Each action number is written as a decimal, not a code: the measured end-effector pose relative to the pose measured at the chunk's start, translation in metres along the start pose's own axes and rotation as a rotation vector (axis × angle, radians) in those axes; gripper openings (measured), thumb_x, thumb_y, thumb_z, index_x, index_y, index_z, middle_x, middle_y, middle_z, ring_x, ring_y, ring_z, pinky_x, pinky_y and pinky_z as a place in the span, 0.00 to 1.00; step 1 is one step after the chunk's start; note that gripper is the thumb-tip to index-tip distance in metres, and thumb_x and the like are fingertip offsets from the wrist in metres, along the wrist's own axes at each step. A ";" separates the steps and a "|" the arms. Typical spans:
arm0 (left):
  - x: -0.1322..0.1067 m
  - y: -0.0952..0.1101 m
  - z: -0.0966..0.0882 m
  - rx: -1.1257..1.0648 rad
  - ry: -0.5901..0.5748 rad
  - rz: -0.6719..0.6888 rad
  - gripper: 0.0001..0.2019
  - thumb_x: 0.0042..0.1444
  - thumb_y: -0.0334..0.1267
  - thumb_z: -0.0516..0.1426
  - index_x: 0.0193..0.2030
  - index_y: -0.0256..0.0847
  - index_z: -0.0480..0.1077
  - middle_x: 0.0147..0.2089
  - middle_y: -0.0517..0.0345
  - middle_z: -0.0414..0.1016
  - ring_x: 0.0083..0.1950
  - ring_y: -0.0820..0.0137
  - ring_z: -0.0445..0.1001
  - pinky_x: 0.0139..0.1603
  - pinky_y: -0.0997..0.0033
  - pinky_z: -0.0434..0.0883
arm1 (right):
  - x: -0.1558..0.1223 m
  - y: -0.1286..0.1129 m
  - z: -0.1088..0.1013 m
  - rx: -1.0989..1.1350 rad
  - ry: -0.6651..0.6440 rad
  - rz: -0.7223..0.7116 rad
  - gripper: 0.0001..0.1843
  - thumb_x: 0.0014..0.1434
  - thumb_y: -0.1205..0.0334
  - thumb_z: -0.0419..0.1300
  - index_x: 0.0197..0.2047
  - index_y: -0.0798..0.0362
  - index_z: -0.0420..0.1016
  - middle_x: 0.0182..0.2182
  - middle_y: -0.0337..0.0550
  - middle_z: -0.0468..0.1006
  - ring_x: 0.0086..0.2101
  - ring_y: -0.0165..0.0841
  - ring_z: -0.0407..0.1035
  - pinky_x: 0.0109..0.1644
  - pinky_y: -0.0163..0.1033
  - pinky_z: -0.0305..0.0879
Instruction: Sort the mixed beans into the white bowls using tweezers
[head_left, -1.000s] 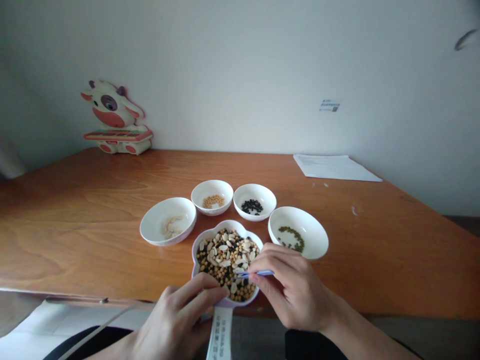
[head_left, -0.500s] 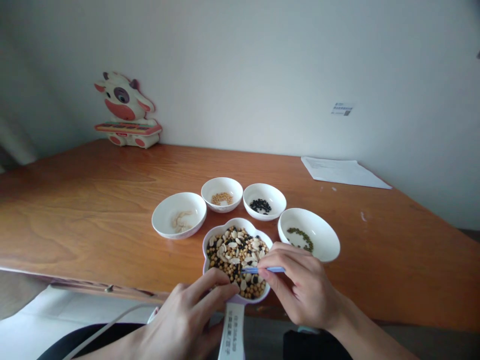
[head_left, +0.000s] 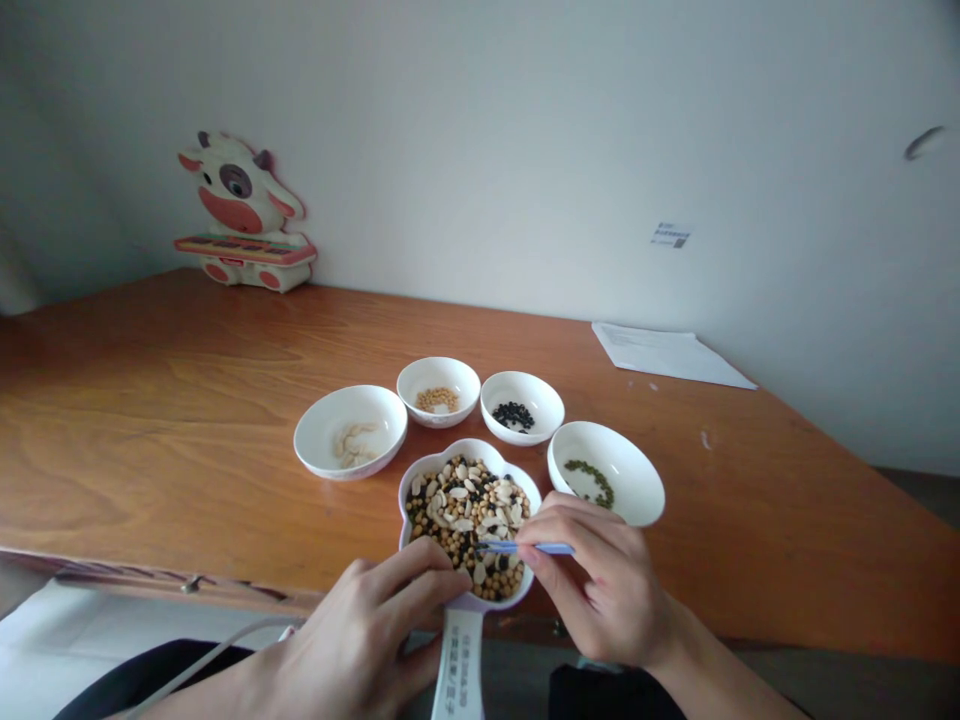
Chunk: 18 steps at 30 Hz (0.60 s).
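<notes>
The scalloped dish (head_left: 484,452) sits at the near edge of the tabletop (head_left: 187,440), its handle (head_left: 457,660) overhanging, and contains a peanut-and-bean mix (head_left: 459,525). Right hand (head_left: 600,580), at the dish's right: fingertips pinched closed on blue tweezers (head_left: 553,549), tips at the mix; whether they grip a bean cannot be determined. Left hand (head_left: 382,610): half-curled, fingers at the dish's near-left rim; firm hold unconfirmed. Beyond the dish stand a yellow-bean bowl (head_left: 466,390) and a black-bean bowl (head_left: 547,410); to its right, a green-bean bowl (head_left: 637,480).
</notes>
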<state>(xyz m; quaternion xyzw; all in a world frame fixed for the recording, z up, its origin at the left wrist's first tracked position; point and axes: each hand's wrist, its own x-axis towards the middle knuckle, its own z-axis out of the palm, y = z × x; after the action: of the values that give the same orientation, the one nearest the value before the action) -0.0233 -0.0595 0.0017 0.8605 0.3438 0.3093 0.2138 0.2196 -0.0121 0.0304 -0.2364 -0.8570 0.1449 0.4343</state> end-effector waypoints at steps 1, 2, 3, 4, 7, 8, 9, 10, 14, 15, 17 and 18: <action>0.001 0.000 0.001 0.001 -0.001 0.004 0.12 0.67 0.32 0.51 0.55 0.44 0.68 0.45 0.53 0.74 0.40 0.67 0.78 0.37 0.70 0.80 | -0.001 0.000 -0.001 -0.002 -0.002 0.002 0.08 0.60 0.76 0.56 0.39 0.56 0.73 0.29 0.45 0.78 0.29 0.34 0.70 0.35 0.42 0.70; 0.002 0.001 0.002 0.004 -0.005 0.005 0.12 0.67 0.32 0.51 0.54 0.44 0.67 0.45 0.53 0.74 0.40 0.67 0.78 0.36 0.69 0.79 | -0.002 0.001 -0.001 -0.006 -0.004 0.004 0.08 0.60 0.76 0.56 0.39 0.56 0.73 0.29 0.45 0.78 0.30 0.34 0.70 0.35 0.42 0.70; 0.002 0.001 0.003 0.011 -0.007 0.002 0.12 0.67 0.32 0.51 0.54 0.45 0.67 0.45 0.54 0.74 0.40 0.67 0.78 0.36 0.69 0.79 | -0.003 0.001 -0.002 -0.007 -0.005 0.006 0.08 0.60 0.76 0.56 0.38 0.56 0.73 0.29 0.45 0.78 0.30 0.34 0.70 0.35 0.42 0.70; 0.003 0.002 0.003 0.019 -0.011 0.000 0.12 0.67 0.32 0.51 0.54 0.45 0.67 0.45 0.54 0.74 0.40 0.66 0.78 0.35 0.69 0.79 | -0.004 0.001 -0.002 -0.008 -0.004 0.011 0.08 0.60 0.76 0.57 0.38 0.56 0.73 0.29 0.45 0.78 0.30 0.34 0.70 0.35 0.41 0.70; 0.004 0.003 0.003 0.037 -0.009 -0.009 0.12 0.67 0.32 0.51 0.54 0.46 0.67 0.45 0.55 0.74 0.40 0.66 0.79 0.35 0.68 0.79 | -0.005 0.003 -0.002 -0.003 0.003 0.018 0.07 0.60 0.76 0.57 0.38 0.57 0.74 0.29 0.45 0.78 0.30 0.33 0.71 0.35 0.41 0.70; 0.004 0.004 0.003 0.039 -0.007 -0.011 0.12 0.67 0.32 0.50 0.55 0.46 0.67 0.45 0.55 0.74 0.40 0.66 0.79 0.36 0.68 0.80 | -0.006 0.003 -0.002 0.000 0.006 0.018 0.08 0.60 0.77 0.57 0.38 0.57 0.74 0.29 0.45 0.78 0.30 0.33 0.71 0.35 0.41 0.71; 0.004 0.004 0.003 0.041 -0.006 -0.011 0.12 0.67 0.32 0.50 0.55 0.46 0.66 0.45 0.55 0.75 0.40 0.66 0.79 0.37 0.67 0.80 | -0.006 0.003 -0.002 0.002 0.007 0.017 0.08 0.60 0.77 0.57 0.38 0.57 0.74 0.29 0.45 0.78 0.30 0.33 0.71 0.35 0.41 0.71; 0.004 0.003 0.003 0.045 -0.005 -0.012 0.12 0.67 0.33 0.50 0.55 0.46 0.66 0.46 0.55 0.75 0.41 0.66 0.79 0.37 0.67 0.80 | -0.005 0.003 -0.001 0.005 0.007 0.014 0.08 0.60 0.77 0.57 0.39 0.57 0.74 0.29 0.45 0.78 0.30 0.33 0.71 0.35 0.41 0.71; 0.003 0.002 0.003 0.059 -0.015 -0.009 0.12 0.67 0.34 0.51 0.55 0.46 0.66 0.46 0.54 0.75 0.41 0.66 0.79 0.35 0.68 0.80 | -0.005 0.003 0.000 0.010 0.001 0.013 0.08 0.60 0.77 0.57 0.39 0.57 0.74 0.30 0.45 0.78 0.30 0.33 0.71 0.35 0.41 0.71; 0.002 0.001 0.004 0.058 -0.018 -0.006 0.11 0.68 0.34 0.51 0.55 0.46 0.66 0.46 0.54 0.75 0.41 0.66 0.79 0.35 0.69 0.80 | -0.004 0.003 0.000 0.010 -0.002 0.015 0.08 0.60 0.77 0.57 0.39 0.57 0.74 0.30 0.45 0.78 0.30 0.33 0.71 0.35 0.41 0.71; 0.002 0.001 0.004 0.055 -0.020 -0.003 0.11 0.68 0.34 0.50 0.55 0.46 0.66 0.46 0.54 0.75 0.41 0.66 0.79 0.35 0.69 0.79 | -0.004 0.003 0.001 0.006 -0.006 0.019 0.08 0.60 0.77 0.58 0.39 0.57 0.74 0.29 0.45 0.78 0.30 0.33 0.71 0.35 0.41 0.71; 0.003 0.001 0.003 0.054 -0.021 -0.003 0.11 0.68 0.34 0.50 0.55 0.45 0.66 0.46 0.54 0.74 0.41 0.66 0.79 0.35 0.69 0.79 | -0.004 0.003 0.001 0.006 -0.008 0.020 0.08 0.60 0.77 0.58 0.39 0.57 0.74 0.29 0.45 0.78 0.30 0.33 0.71 0.35 0.41 0.71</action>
<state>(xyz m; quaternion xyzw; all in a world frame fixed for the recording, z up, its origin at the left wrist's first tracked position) -0.0190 -0.0590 0.0010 0.8686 0.3510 0.2908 0.1945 0.2219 -0.0119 0.0259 -0.2429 -0.8561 0.1527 0.4299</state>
